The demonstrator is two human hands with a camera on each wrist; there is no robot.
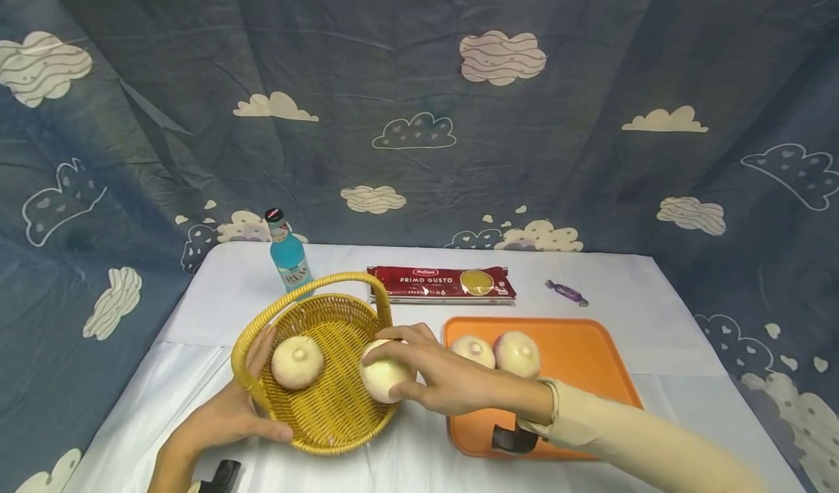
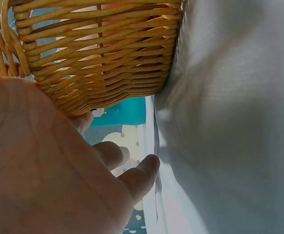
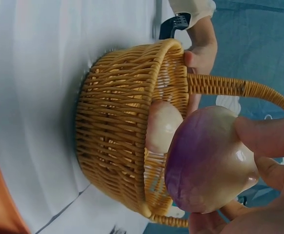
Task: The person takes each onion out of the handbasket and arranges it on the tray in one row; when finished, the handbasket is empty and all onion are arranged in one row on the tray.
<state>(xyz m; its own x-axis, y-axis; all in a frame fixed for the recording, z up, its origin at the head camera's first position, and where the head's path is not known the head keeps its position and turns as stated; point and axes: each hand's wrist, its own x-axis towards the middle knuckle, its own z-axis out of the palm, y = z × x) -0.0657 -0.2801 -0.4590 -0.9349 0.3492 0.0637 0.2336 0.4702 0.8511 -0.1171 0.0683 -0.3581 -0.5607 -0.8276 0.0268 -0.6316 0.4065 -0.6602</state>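
My right hand [image 1: 435, 373] grips a purple-and-cream turnip [image 3: 213, 161] over the right side of the yellow wicker basket [image 1: 341, 446]. Inside that basket, at the left, lies another turnip [image 1: 298, 363]. My left hand [image 1: 226, 416] holds the basket's left side, with the thumb near the front rim and the other fingers round the outer wall. In the left wrist view, some fingers [image 2: 141, 176] stretch past the wicker. Two more turnips, one pale [image 1: 473, 350] and one purple-tinged [image 1: 517, 355], sit side by side on the orange tray [image 1: 583, 376].
Behind the basket stands a blue bottle [image 1: 288, 253] with a dark cap. A red spaghetti packet [image 1: 440, 285] lies along the back of the white-covered table [image 1: 668, 347]. Right of it is a purple wrapped candy [image 1: 566, 292]. A cloud-patterned curtain [image 1: 557, 187] hangs behind.
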